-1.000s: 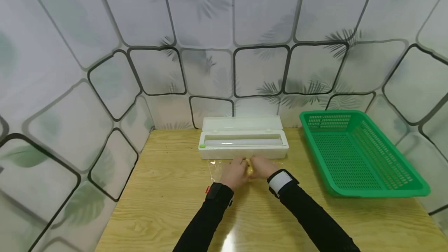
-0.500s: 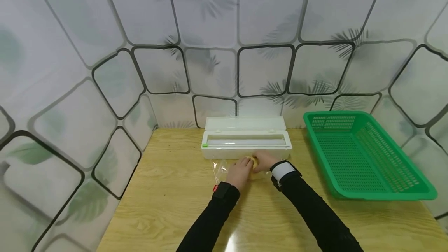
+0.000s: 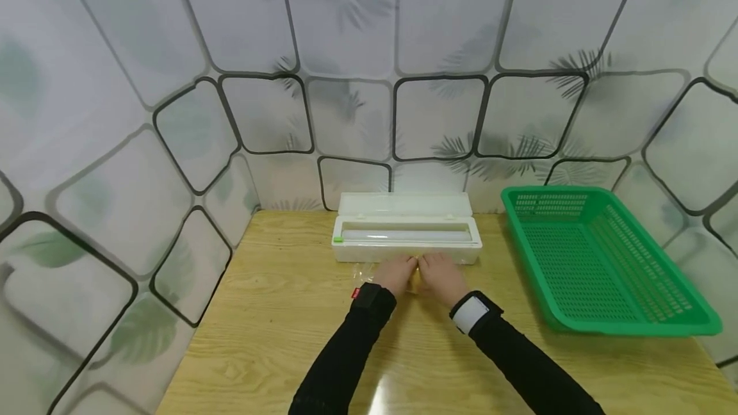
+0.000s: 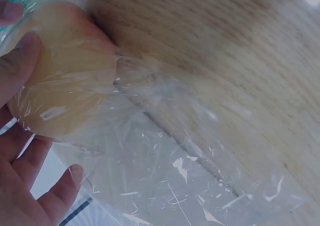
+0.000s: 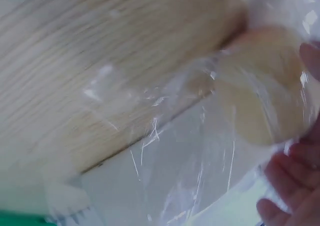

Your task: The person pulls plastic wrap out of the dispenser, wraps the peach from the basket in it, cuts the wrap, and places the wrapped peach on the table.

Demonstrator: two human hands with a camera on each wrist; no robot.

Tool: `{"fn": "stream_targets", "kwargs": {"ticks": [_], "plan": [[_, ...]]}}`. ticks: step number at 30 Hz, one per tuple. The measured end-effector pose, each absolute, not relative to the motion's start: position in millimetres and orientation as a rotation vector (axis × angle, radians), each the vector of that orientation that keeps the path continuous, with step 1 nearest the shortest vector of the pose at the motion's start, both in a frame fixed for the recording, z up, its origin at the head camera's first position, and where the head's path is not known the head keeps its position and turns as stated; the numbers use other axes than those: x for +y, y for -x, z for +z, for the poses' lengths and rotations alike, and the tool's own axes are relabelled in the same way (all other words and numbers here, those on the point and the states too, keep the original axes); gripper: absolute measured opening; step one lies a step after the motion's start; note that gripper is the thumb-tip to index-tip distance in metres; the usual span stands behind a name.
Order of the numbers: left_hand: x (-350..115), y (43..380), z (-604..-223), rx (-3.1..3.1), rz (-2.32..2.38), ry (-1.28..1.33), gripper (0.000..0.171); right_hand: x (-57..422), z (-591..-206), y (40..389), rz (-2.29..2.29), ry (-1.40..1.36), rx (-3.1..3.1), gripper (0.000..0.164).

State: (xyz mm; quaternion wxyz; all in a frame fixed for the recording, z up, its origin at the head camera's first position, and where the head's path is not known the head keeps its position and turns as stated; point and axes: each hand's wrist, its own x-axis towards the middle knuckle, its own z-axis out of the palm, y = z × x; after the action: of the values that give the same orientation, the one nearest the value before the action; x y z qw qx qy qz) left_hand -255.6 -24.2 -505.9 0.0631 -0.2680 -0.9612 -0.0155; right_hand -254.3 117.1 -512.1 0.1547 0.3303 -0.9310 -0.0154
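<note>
A round yellow fruit with a reddish blush, its exact kind unclear, sits under clear plastic wrap. The wrap is creased over it and spreads loosely to the sides. My left hand holds the wrapped fruit, its thumb on the fruit's face and fingers along its edge. Opposite, my right hand holds the fruit's other side through the film; its fingers show only partly. Both hands meet just before the white wrap dispenser and hide most of the fruit in the head view.
The dispenser's lid stands raised, with the roll visible inside and a green slide cutter at its left end. To the right stands a green plastic basket on the wooden table. Patterned cloth surrounds the table.
My right hand has drawn back from the dispenser's front and turned inward, so the fingers of both hands meet over the fruit. The fruit is more covered now in the head view.
</note>
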Motion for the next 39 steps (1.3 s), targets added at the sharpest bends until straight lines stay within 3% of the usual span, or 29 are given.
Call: {"fn": "stream_targets", "kwargs": {"ticks": [7,14,19,23,29,39], "plan": [[-27,262,-498,-2.93,-0.085,0.859,0.03,106,-526,248,-0.385,-0.846,-2.659,0.045],[-30,268,-502,-2.962,-0.205,0.863,0.023,103,-532,252,-0.487,-0.802,-2.459,0.026],[-32,272,-506,-3.007,-0.363,0.864,0.044,105,-528,258,-0.459,-0.896,-2.476,0.047],[-34,273,-508,-3.013,-0.483,0.799,0.046,107,-523,265,-0.362,-0.983,-2.603,0.066],[-38,271,-509,-2.991,-0.547,0.775,0.044,110,-521,272,-0.257,-1.019,-2.64,0.064],[-41,263,-516,-2.948,-0.281,0.763,0.066,112,-518,277,-0.014,-0.966,-2.793,0.065]]}}
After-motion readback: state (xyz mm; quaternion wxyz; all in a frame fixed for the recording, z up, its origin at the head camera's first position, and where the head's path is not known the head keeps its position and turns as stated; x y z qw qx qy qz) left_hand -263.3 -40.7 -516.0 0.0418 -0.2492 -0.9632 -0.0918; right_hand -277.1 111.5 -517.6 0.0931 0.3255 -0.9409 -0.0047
